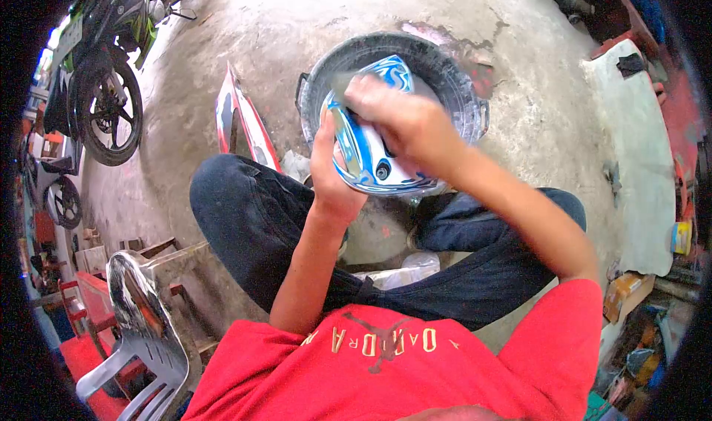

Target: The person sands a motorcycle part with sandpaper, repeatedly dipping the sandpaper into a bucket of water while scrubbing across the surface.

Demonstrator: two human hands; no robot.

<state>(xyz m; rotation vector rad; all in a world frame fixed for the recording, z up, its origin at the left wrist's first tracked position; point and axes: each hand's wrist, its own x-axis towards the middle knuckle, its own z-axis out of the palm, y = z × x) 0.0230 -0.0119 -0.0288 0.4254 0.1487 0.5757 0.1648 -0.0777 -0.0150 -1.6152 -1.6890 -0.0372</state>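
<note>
My left hand grips the near left edge of a blue, white and silver patterned motorcycle body panel, thumb up along its side. The panel is tilted over a round dark basin and has a round black hole near its lower end. On the panel's upper face lies my right hand, fingers curled and smeared by motion. A greyish blur shows at its fingertips, too unclear to name. Part of the panel is hidden under the right hand and forearm.
A red and white pointed panel lies on the concrete floor left of the basin. A motorcycle stands at upper left, a grey plastic chair at lower left. A long pale panel and a cardboard box are at right.
</note>
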